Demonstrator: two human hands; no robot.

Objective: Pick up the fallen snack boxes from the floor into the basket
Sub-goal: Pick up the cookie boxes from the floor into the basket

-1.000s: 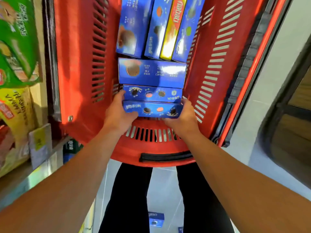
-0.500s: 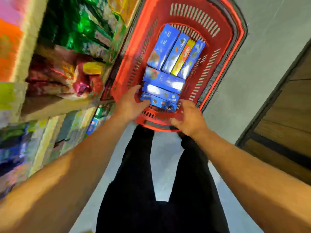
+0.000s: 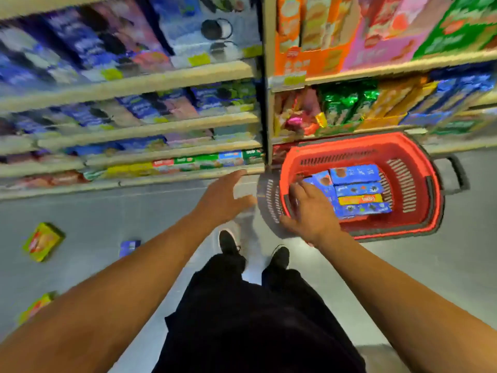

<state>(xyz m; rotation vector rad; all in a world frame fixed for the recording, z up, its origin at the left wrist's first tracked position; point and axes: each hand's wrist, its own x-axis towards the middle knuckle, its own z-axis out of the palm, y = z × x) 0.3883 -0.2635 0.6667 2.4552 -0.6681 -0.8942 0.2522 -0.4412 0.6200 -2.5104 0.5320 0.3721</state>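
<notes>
Both my hands are empty right now. My left hand (image 3: 224, 196) is out in front with the fingers spread and loose, hovering over the floor (image 3: 403, 278) just beside the basket (image 3: 430, 211), gripping nothing. My right hand (image 3: 312, 211) hangs over the basket's near rim, fingers relaxed and slightly bent; it may be brushing the rim, but the blur won't let me say for sure, and it holds no box.

Inside the basket there's a decent haul: several blue boxes (image 3: 355, 175) lying flat side by side, and a yellow box (image 3: 360, 199) tucked among them. That part of the job looks done.

Now for what's left. Off to my left on the floor lies a green box (image 3: 43, 240), well apart from the basket. Nearer to my feet sits a small blue box (image 3: 129, 247). Lower down at the left edge there's another green pack (image 3: 36, 306), partly cut off from view. So at least three are on the ground, all on my left side, away from the basket. The shelves (image 3: 161, 79) behind are stocked but too blurred to read.

I'd judge the work past halfway, with a turn to the left and a reach down for that small blue box as the likely next call
</notes>
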